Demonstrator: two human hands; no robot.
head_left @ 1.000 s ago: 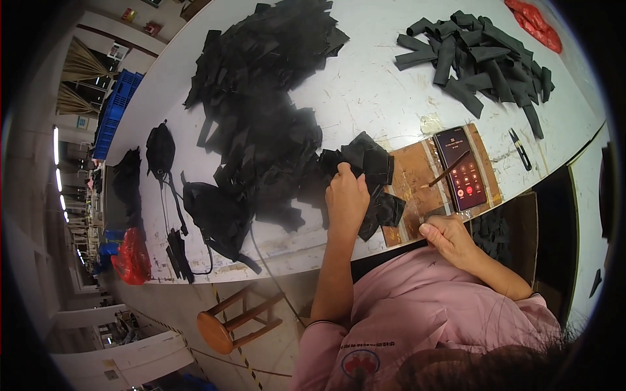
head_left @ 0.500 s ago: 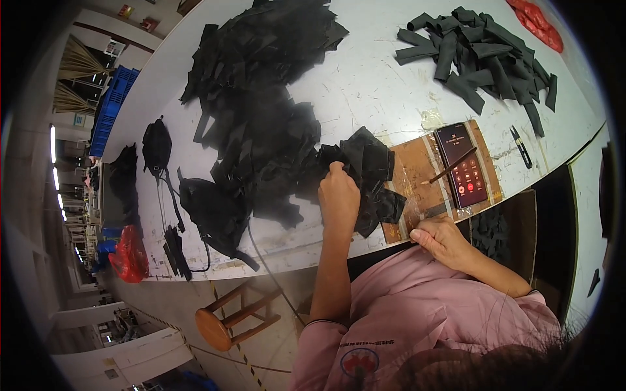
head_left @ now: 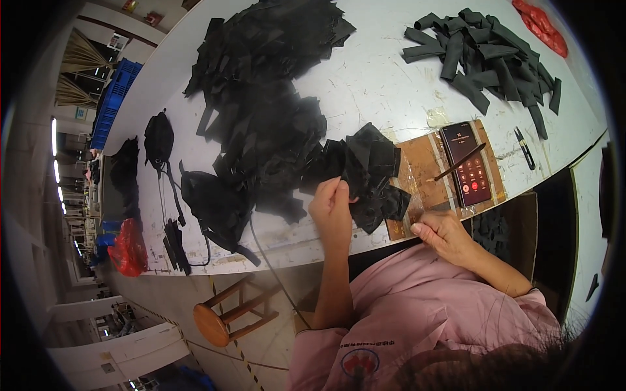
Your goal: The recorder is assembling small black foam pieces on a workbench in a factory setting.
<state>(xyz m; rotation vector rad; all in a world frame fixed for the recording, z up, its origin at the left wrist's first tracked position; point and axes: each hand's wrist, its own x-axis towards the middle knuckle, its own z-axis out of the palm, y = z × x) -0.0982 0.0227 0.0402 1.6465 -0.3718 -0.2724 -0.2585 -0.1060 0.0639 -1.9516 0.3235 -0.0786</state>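
My left hand (head_left: pixel 331 207) is closed in a pinch at the near edge of a heap of black fabric pieces (head_left: pixel 261 111). Its fingertips meet a black fabric piece (head_left: pixel 326 166) there. Just to the right lies a smaller cluster of black pieces (head_left: pixel 372 156), reaching onto a brown taped board (head_left: pixel 417 163). My right hand (head_left: pixel 445 238) is curled closed at the board's near edge, thumb on top; whatever it may hold is hidden. On the board rests a phone (head_left: pixel 467 166) with a lit screen, and a thin brown stick (head_left: pixel 460 163) crosses it.
Rolled dark fabric strips (head_left: pixel 486 55) lie at the far right, with small snips (head_left: pixel 523 148) nearer. Black bags with straps (head_left: pixel 215 208) and a red plastic bag (head_left: pixel 128 249) are at left. A wooden stool (head_left: pixel 218 322) stands below the table, beside a hanging cord (head_left: pixel 270 267).
My left hand has drawn back from the cluster toward the table's near edge, and slightly left. My right hand stays closed at the board. The view has shifted slightly.
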